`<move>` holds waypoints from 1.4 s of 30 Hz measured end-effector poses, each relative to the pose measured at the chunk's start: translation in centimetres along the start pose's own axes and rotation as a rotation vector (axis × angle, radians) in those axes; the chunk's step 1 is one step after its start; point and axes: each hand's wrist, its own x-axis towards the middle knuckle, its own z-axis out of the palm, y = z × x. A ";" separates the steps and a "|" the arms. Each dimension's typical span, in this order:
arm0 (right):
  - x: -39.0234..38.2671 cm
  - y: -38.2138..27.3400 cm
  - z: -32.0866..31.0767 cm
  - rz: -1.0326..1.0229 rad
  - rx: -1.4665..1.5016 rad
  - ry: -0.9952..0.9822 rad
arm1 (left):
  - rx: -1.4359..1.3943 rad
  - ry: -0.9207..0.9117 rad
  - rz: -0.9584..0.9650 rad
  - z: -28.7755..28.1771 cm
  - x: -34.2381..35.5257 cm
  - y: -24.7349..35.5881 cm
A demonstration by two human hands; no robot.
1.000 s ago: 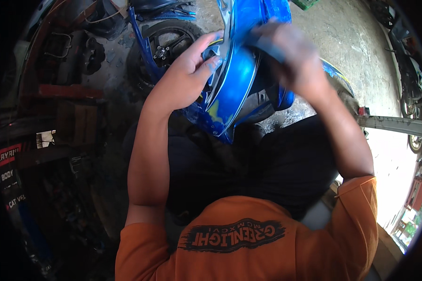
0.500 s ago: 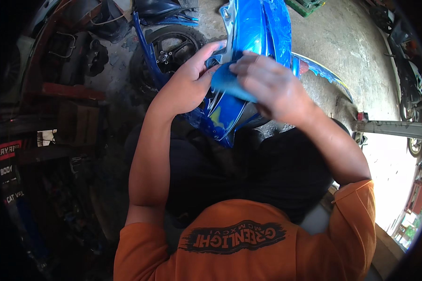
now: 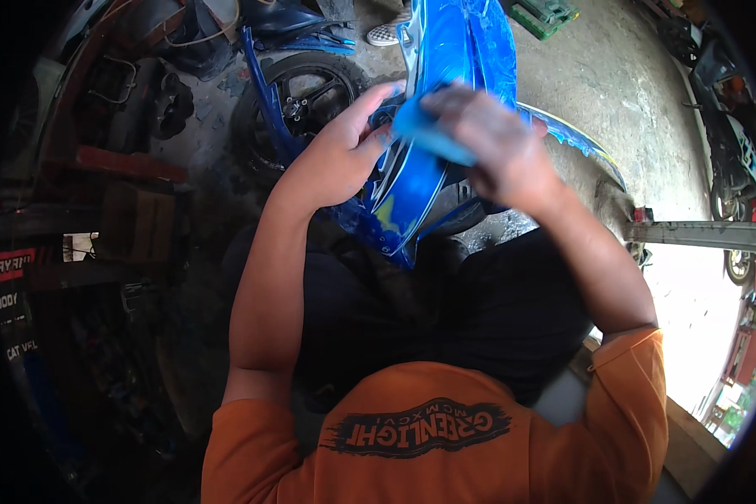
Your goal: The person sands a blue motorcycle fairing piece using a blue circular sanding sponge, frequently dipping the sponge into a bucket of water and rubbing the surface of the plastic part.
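A glossy blue motorcycle fairing panel (image 3: 413, 200) with pale stripes and a yellowish patch lies angled above my dark-trousered legs. My left hand (image 3: 338, 156) grips its left edge, thumb and fingers around a narrow part. In my right hand (image 3: 504, 151) is a light blue sheet or pad (image 3: 430, 139), pressed across the upper middle of the panel; my fingers are curled over it and slightly blurred, hiding part of it.
Behind lie a black spoked wheel (image 3: 328, 77), dark body parts (image 3: 294, 23), a checkered shoe (image 3: 383, 35) and a green crate (image 3: 538, 15). A metal beam (image 3: 697, 235) runs at right, with a motorcycle (image 3: 731, 160) beyond. Dark clutter fills the left.
My right hand moved from the upper right down-left across the panel with the blue pad, then slightly back up-right. A checkered shoe has appeared behind the panel. My left hand keeps its grip.
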 end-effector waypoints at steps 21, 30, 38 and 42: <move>0.8 2.3 -1.1 0.119 -0.047 0.117 | -0.111 0.048 0.120 0.7 0.3 -0.9; 0.1 2.3 -1.4 0.130 -0.074 0.062 | -0.144 0.108 0.223 1.1 0.7 -2.3; 0.7 1.6 -1.3 0.092 0.007 0.055 | -0.162 0.054 0.116 0.7 0.3 -0.8; 0.2 1.1 -1.1 0.095 -0.013 0.071 | -0.092 0.063 0.130 0.7 0.2 -0.7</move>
